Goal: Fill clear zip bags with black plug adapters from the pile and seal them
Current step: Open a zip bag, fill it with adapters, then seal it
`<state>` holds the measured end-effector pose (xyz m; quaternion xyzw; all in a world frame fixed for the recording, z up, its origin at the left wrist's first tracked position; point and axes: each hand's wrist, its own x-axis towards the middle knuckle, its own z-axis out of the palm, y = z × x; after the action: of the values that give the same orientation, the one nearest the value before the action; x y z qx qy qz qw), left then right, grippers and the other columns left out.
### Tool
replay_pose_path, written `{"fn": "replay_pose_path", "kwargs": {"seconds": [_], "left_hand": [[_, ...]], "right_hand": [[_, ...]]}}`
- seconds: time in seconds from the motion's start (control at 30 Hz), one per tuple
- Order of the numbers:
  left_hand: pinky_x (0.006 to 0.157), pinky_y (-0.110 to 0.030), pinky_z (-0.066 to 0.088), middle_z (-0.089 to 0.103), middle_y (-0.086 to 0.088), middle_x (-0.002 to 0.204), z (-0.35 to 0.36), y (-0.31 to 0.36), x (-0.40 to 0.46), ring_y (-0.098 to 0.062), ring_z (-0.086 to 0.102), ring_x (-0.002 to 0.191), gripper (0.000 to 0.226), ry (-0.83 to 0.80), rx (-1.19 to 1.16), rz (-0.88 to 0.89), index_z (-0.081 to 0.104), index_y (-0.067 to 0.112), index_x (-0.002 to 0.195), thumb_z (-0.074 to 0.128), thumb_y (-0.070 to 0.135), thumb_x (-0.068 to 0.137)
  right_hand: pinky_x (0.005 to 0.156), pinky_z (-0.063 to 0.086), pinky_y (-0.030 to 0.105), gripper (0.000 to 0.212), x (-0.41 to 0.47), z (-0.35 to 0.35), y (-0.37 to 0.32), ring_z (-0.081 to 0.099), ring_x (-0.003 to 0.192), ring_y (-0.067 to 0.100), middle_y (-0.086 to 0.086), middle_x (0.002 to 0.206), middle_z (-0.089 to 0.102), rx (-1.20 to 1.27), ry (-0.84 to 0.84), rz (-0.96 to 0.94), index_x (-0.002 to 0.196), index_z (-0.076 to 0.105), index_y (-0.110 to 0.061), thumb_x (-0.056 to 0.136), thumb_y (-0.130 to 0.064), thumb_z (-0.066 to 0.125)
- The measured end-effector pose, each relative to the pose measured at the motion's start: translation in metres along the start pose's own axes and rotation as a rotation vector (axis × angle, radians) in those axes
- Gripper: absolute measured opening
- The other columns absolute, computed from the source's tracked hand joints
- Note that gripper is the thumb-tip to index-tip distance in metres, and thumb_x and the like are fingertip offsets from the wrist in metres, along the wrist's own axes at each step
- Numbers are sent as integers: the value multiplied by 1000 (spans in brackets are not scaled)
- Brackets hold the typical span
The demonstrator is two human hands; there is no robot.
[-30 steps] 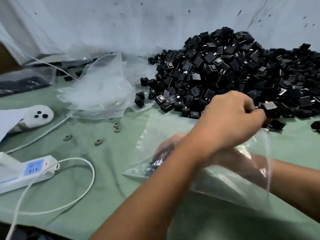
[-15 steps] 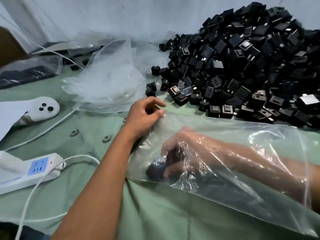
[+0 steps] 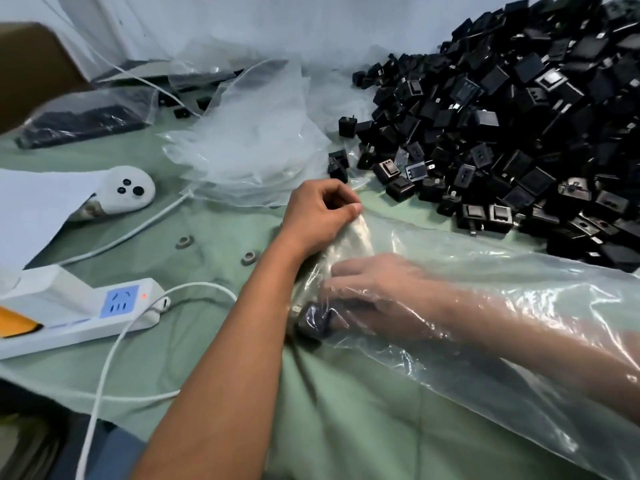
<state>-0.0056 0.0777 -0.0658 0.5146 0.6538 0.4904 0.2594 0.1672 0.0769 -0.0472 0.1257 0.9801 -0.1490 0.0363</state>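
Barely started: right hand (image 3: 374, 289) deep inside the clear bag (image 3: 519, 271) clutching a few adapters (image 3: 317, 320), left hand (image 3: 318, 216) pinching the bag's corner, huge pile (image 3: 519, 126) at 2 o'clock untouched.

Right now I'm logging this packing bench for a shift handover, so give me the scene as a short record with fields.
surface: green cloth
pile: black plug adapters, heaped at the far right
bag in work: clear zip bag, lying on the cloth
left hand: left hand pinches the bag's far left corner
right hand: right hand is inside the bag, on an adapter at its closed end
spare bags: loose clear bags beside the pile
other: white power strip at the left, white cable
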Motion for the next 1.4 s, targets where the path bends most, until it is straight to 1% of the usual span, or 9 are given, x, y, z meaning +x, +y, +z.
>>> {"fn": "replay_pose_path", "kwargs": {"seconds": [0.1,0.37,0.5,0.6,0.8,1.0,1.1,1.23,1.4], "left_hand": [[88,-56,59,76,-8,79,-3,-3,0,-37,72,87,9,-13,-54,-10,78,16,81,83,9,82],[83,-51,61,76,-3,76,-4,-5,2,-20,71,76,12,-28,-62,-10,77,18,79,85,9,81],[84,-48,60,76,-5,79,-5,-4,3,-21,71,78,12,-14,-73,-21,78,16,80,84,7,81],[84,-45,60,76,-10,81,-5,-2,3,-21,70,77,8,14,-96,-38,78,11,84,83,6,82],[70,-30,55,72,-6,77,-1,1,4,-12,64,69,5,50,-1,-21,75,9,86,79,6,86],[74,-33,55,74,-4,81,2,4,0,-15,66,75,7,44,143,7,74,19,85,79,14,87],[70,-28,51,72,1,77,5,8,-4,-12,63,71,9,51,231,33,73,20,82,78,14,86],[66,-26,48,68,5,73,6,10,-10,-9,59,67,14,71,266,31,72,21,81,74,9,87],[65,-23,45,70,6,78,4,13,-11,-8,62,71,15,57,290,47,72,24,83,74,10,88]], "right_hand": [[63,31,10,36,4,-6,-13,33,90,-3,-8,133,50,-58,-43,16,146,49,-28,110,-31,46],[74,48,31,32,-14,-5,-26,57,84,14,-1,101,60,57,147,43,125,71,-24,102,-42,58],[78,52,26,27,-10,5,-16,56,74,4,-5,90,60,295,248,154,116,72,-4,95,-21,73],[90,46,10,21,-36,-2,0,65,97,6,-2,107,69,475,171,94,111,74,-5,91,-7,77],[86,61,50,19,-140,-10,59,70,99,48,39,118,65,1226,-339,-36,117,62,14,100,10,56],[72,62,43,20,-226,-34,101,73,83,45,28,99,73,1085,-293,258,113,68,-2,102,-18,67],[43,46,22,37,-236,-55,115,61,48,25,22,71,68,875,133,595,85,69,-9,85,-43,82],[50,42,20,15,-192,-72,121,52,45,6,-4,65,69,335,798,761,80,71,-24,90,-32,79],[81,53,28,24,-116,-69,109,65,94,11,-4,108,70,-87,328,632,115,72,-26,92,-27,76]]}}
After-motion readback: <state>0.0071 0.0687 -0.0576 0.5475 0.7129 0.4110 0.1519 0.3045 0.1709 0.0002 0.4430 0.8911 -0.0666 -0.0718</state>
